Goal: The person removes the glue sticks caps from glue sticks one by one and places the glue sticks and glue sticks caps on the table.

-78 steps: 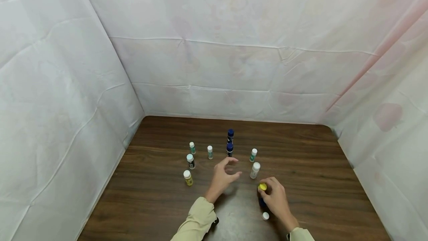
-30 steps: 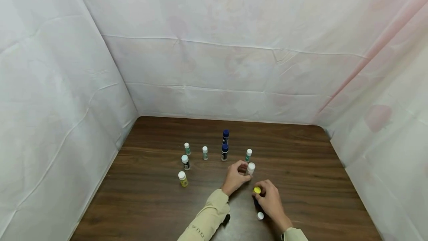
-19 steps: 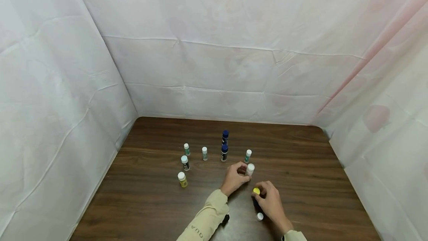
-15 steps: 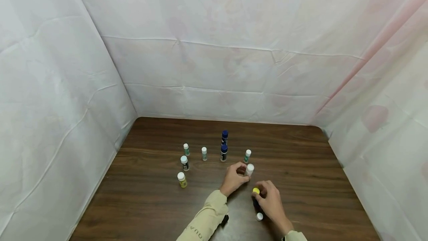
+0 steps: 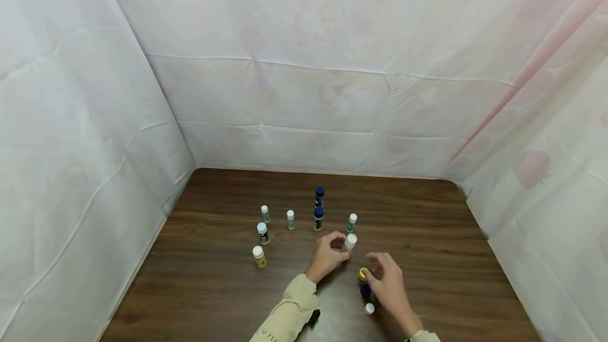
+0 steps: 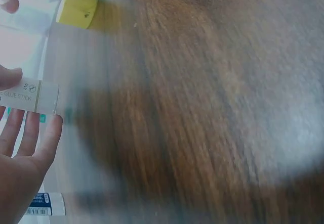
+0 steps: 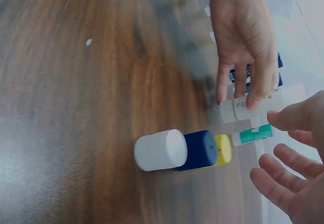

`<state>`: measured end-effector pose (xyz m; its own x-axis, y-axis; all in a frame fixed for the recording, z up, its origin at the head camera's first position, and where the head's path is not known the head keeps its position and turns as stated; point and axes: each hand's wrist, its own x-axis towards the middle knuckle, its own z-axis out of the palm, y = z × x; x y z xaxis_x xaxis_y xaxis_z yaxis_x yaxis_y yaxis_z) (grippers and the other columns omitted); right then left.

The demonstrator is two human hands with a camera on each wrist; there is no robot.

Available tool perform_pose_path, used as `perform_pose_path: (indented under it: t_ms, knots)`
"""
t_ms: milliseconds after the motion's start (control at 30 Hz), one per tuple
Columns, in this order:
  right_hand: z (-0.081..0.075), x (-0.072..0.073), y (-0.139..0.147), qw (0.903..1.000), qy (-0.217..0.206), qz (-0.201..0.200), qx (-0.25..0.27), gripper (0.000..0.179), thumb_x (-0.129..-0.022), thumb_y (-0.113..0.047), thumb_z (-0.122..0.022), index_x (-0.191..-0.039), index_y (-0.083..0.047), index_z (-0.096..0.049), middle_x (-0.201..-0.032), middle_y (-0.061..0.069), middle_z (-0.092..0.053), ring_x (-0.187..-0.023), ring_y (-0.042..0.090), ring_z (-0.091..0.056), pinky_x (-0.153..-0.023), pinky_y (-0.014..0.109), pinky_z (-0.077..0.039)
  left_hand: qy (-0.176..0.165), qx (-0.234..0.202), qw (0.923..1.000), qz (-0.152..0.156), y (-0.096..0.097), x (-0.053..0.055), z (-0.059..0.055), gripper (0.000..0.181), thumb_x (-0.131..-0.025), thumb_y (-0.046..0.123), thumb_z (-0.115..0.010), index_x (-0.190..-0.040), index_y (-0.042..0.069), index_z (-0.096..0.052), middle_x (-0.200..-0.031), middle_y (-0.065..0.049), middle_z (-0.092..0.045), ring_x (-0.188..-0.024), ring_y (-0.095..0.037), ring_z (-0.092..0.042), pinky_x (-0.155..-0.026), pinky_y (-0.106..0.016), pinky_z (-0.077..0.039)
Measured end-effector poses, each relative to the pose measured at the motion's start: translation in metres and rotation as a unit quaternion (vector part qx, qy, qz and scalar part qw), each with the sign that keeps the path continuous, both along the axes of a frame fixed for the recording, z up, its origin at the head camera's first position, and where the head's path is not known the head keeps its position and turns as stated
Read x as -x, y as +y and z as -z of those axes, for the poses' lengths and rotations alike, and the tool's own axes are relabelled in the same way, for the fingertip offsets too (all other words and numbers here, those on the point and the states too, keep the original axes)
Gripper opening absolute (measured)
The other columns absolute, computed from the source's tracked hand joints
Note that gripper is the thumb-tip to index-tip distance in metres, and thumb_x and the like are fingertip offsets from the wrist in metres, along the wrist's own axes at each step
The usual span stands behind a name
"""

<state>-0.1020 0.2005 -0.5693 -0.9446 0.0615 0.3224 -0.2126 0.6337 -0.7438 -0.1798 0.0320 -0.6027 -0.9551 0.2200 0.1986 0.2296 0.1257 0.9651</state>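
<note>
My left hand [image 5: 329,256] grips a white glue stick [image 5: 350,242] between thumb and fingers; its lettering shows in the left wrist view. My right hand [image 5: 390,281] hovers beside a yellow cap [image 5: 363,274], holding nothing, thumb and fingers apart. Toward me from the yellow cap, a dark blue cap [image 5: 365,290] and a white cap [image 5: 369,309] stand in a row. Behind the held stick is a small green-labelled stick with a white cap [image 5: 352,222].
Two blue-capped sticks, one behind the other, stand mid-table, the nearer stick [image 5: 318,219] in front. To the left are a yellow stick [image 5: 259,257], a black-labelled stick [image 5: 263,233] and two small green-labelled ones, including a stick [image 5: 291,220]. White cloth [image 5: 304,94] walls the wooden table [image 5: 214,300].
My right hand has let go of the yellow cap and its fingers have spread. My left hand has reached the white glue stick, gripped it and shifted it slightly left.
</note>
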Motion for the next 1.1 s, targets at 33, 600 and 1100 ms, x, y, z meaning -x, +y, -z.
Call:
perform_pose_path:
  t_ms: [33,600,1100]
  knots:
    - [-0.002,0.000,0.000,1.0000,0.003,-0.001,0.001,0.036,-0.068,0.005,-0.080,-0.098,-0.008,-0.066,-0.093,0.008,-0.063,-0.072,0.021,-0.059,-0.060,0.031,-0.050,0.000,-0.001,1.0000,-0.001,-0.002,-0.001,-0.001,0.028,-0.071,-0.002,-0.077,-0.095,0.007,-0.067,-0.093,-0.007,-0.067,-0.090,-0.023,-0.064,-0.073,-0.034,-0.055]
    - [-0.038,0.000,-0.007,0.9980,0.053,-0.032,0.015,0.044,-0.068,0.004,-0.081,-0.105,-0.012,-0.064,-0.100,-0.002,-0.060,-0.076,0.017,-0.060,-0.053,0.031,-0.052,0.054,0.003,0.9983,0.019,-0.038,-0.033,-0.063,0.028,-0.071,-0.011,-0.069,-0.097,-0.003,-0.063,-0.095,-0.018,-0.064,-0.094,-0.039,-0.060,-0.072,-0.053,-0.053]
    - [-0.071,-0.005,-0.020,0.9908,0.077,-0.108,0.026,0.054,-0.064,0.005,-0.083,-0.112,-0.011,-0.063,-0.111,0.003,-0.057,-0.083,0.022,-0.059,-0.055,0.029,-0.053,0.094,0.053,0.9939,-0.023,-0.068,-0.047,-0.055,0.034,-0.068,-0.002,-0.075,-0.094,0.018,-0.068,-0.092,0.005,-0.064,-0.086,-0.018,-0.063,-0.071,-0.032,-0.055]
